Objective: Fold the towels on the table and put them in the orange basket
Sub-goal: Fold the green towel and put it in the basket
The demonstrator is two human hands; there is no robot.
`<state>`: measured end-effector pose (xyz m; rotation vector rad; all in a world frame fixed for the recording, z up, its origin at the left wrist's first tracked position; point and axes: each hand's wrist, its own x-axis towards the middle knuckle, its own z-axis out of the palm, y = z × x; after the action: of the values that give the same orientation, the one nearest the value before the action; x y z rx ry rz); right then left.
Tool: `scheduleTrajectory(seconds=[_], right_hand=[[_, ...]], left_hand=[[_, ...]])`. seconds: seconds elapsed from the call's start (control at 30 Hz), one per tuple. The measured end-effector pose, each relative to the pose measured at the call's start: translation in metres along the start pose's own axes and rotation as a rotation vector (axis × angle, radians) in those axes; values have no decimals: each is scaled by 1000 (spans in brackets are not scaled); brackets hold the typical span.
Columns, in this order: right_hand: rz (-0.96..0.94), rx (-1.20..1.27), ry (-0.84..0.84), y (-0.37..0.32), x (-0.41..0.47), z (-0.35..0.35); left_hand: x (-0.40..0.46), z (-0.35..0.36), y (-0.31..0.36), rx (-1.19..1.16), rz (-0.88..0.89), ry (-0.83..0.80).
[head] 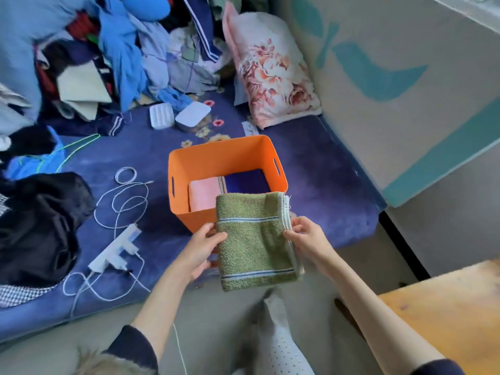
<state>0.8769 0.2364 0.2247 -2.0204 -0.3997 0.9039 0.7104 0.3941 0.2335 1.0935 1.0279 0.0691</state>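
Holding a folded green towel point(255, 239) between them, the two hands kept it in the air just in front of the orange basket point(226, 161), its far edge overlapping the basket's near rim. The left hand point(201, 249) had its grip closed on the towel's left edge, thumb on top and fingers beneath; the right hand point(308, 236) pinched the layered right edge. The towel was thick looped terry, roughly square, crossed by two pale bands with dark blue lines. No writing or label could be read anywhere. To the right, a corner of the wooden table point(449, 307) showed a worn yellowish top. The basket was a smooth rectangular plastic tub with slot handles in its sides, standing on a plush dark blue bed cover point(324, 185). Inside it lay a folded pink towel point(205, 194) and, beside it, a folded dark blue towel point(247, 181). Left of the basket a white power strip point(116, 249) lay among looping white cables point(127, 196). Farther back a floral pillow point(273, 71) leaned by the wall, next to a heap of tangled clothes point(121, 50).
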Motion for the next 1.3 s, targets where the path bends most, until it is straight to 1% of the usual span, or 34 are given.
scheduleTrajectory(seconds=[0.1, 0.23, 0.4, 0.5, 0.63, 0.7, 0.8, 0.97, 1.13, 1.3], right_hand=[[-13, -21, -42, -22, 47, 2], [-42, -46, -48, -52, 121, 4], [3, -195, -95, -76, 208, 13], [77, -321, -164, -74, 253, 25], [162, -431, -196, -53, 303, 48], [203, -467, -207, -44, 320, 58], [239, -508, -190, -30, 343, 71], [302, -598, -143, -15, 369, 88], [367, -679, -117, -10, 384, 102], [422, -785, -43, -7, 388, 114]], left_hand=[[32, -5, 27, -9, 8, 52], [92, -8, 67, 4, 1, 113], [172, -4, 92, 54, -57, 187], [224, -4, 85, 79, -132, 224], [284, -5, 64, 91, -241, 249], [308, -7, 53, 96, -299, 234], [339, -9, 35, 102, -340, 196], [376, -11, 14, 76, -378, 186], [396, -10, 8, 69, -375, 172], [408, -14, 1, 140, -319, 150]])
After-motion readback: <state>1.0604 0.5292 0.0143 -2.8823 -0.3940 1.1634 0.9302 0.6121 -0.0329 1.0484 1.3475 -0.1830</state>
